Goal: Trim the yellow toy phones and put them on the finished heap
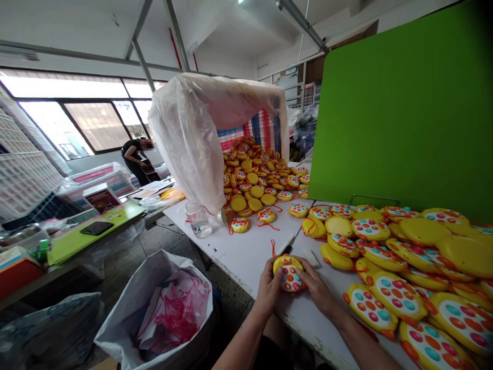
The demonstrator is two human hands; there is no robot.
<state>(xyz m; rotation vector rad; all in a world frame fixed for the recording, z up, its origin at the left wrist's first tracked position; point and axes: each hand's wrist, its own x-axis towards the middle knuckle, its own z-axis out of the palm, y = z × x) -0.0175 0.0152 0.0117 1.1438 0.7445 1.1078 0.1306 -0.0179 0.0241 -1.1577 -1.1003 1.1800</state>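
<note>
A yellow duck-shaped toy [291, 276] with colored round buttons on a white front is held between both hands, just over the table's near edge. My left hand [270, 281] grips its left side, thumb on the front. My right hand [314, 285] closes on its right side. A red cord loop stands up behind the toy. Just beyond it lie a pen-like tool [286, 243] and a small white block [311, 258]. To the right, many like toys [398, 295] are heaped on the white table [231, 252], some face up, some showing plain yellow backs.
A large pile of the same toys [252, 177] spills from a plastic-covered frame [188, 133]. A clear jar [198, 220] stands near the table's left edge. A white sack [154, 313] with pink scraps sits below. A green board [400, 113] rises at right. A person [136, 160] bends over far left.
</note>
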